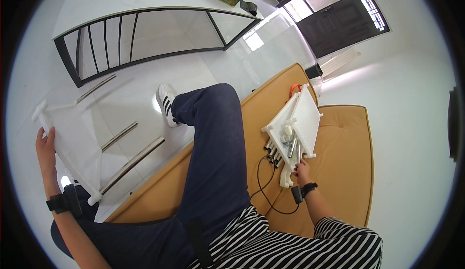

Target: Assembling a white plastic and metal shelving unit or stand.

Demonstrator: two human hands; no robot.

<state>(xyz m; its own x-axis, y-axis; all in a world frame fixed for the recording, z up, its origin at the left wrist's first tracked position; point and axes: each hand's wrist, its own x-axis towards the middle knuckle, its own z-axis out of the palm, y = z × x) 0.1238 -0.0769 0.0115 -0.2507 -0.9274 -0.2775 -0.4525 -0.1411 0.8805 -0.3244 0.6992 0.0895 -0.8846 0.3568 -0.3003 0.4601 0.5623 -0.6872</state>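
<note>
At the left, my left hand (46, 145) grips the edge of a white plastic shelf panel (72, 133), its fingers partly behind the edge. The panel is tilted over the floor, and metal tubes (133, 165) stick out from its corners. On the tan sofa to the right, my right hand (303, 171) has its fingers closed at the lower end of a short metal tube (299, 153). That tube lies among other tubes and small fittings on a white panel (278, 123). A second white panel (306, 118) rests partly over it.
Several dark-ended tubes (274, 156) and a black cable (261, 187) lie on the sofa (344, 172). An orange object (294, 90) sits behind the panels. Ahead stands a white table with a black frame (145, 9). My bent leg (213, 157) lies between both hands.
</note>
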